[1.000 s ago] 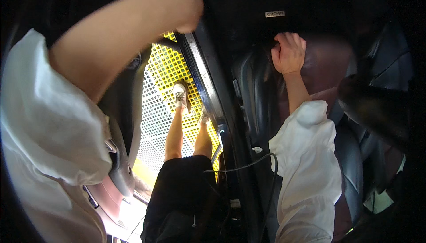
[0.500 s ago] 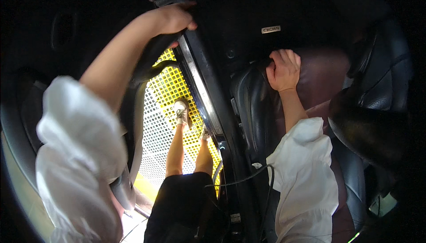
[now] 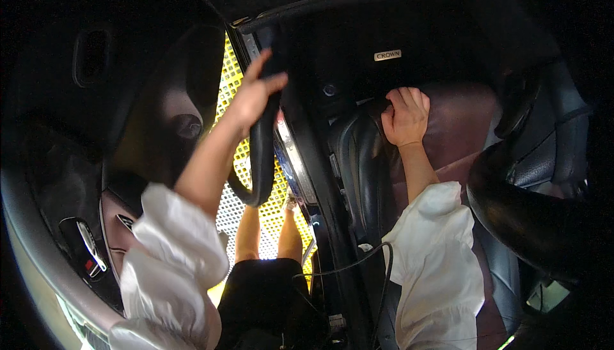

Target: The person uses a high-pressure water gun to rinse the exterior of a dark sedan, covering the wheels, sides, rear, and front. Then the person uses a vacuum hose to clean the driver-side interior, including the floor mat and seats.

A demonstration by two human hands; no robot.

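A black rubber door seal (image 3: 260, 158) hangs in a loose loop by the metal door sill (image 3: 286, 136). My left hand (image 3: 251, 97) is at its upper part, thumb and finger on either side of the strip; the hand is slightly blurred and the dark strip is hard to follow there. My right hand (image 3: 407, 116) presses on the left front part of a maroon and black car seat (image 3: 464, 110), its fingers curled together with nothing visible in them.
On the left stands the open car door (image 3: 160, 120), with a handle (image 3: 91, 248) low on its panel. Yellow floor grating (image 3: 227, 85) shows through the gap. A thin black cable (image 3: 348, 264) crosses to my right sleeve. A dark rounded shape (image 3: 505, 190) lies right of the seat.
My left hand has come down from the upper corner of the door opening, and the seal loop now hangs much lower. The right hand keeps its place on the seat.
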